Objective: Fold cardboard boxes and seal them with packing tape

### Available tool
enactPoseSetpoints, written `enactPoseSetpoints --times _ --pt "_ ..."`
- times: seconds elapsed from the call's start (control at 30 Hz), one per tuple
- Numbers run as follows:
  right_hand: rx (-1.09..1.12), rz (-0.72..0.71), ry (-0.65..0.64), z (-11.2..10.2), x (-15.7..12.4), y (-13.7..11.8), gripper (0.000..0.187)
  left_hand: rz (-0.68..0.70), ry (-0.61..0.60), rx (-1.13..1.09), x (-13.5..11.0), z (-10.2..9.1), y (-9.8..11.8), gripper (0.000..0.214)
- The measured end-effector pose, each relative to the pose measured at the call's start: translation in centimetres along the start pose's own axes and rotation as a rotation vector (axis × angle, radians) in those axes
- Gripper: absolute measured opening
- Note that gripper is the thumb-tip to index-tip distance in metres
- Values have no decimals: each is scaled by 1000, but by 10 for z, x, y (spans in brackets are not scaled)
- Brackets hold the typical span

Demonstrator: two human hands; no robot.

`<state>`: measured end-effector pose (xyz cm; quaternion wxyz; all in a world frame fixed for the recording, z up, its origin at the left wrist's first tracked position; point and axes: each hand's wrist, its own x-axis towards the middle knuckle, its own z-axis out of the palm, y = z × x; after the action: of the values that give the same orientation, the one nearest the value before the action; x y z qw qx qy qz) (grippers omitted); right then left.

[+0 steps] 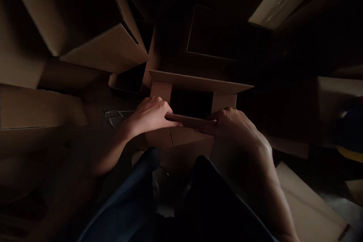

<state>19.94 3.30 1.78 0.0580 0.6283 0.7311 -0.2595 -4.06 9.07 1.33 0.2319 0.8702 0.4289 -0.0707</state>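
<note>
A brown cardboard box (193, 147) stands in front of my knees with its top partly unfolded. Its two short side flaps are turned inward, and between them the inside is dark. The long far flap (198, 80) sticks up and outward. My left hand (154, 111) pinches the left part of the near flap (190, 121), fingers over it and thumb on the near side. At the right part of that same flap, my right hand (232, 123) grips its edge, also with the thumb on my side. Shadow hides some of the right fingers.
Large open cardboard boxes (104, 49) crowd the left and upper left. A taped carton (283, 0) sits at the upper right. Flat cardboard (309, 200) lies at the lower right. A thin clear strap or plastic strip (115, 114) lies left of the box. Much of the surroundings is dark.
</note>
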Motion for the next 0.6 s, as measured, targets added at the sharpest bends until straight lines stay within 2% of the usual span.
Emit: enactPoseSetpoints --times 0.13,0.23,0.4,0.5,0.6 --pt "-45 -11 24 3 2 3 34 5 65 25 -1 4 2 52" --pt "-25 -13 32 4 3 3 38 31 202 22 -4 11 4 58" --pt "96 -24 106 4 2 2 55 86 439 -39 -1 22 3 55" --pt "133 -36 184 6 2 3 61 70 477 49 3 26 3 55" --pt "76 24 285 13 6 4 67 52 479 103 7 28 2 55"
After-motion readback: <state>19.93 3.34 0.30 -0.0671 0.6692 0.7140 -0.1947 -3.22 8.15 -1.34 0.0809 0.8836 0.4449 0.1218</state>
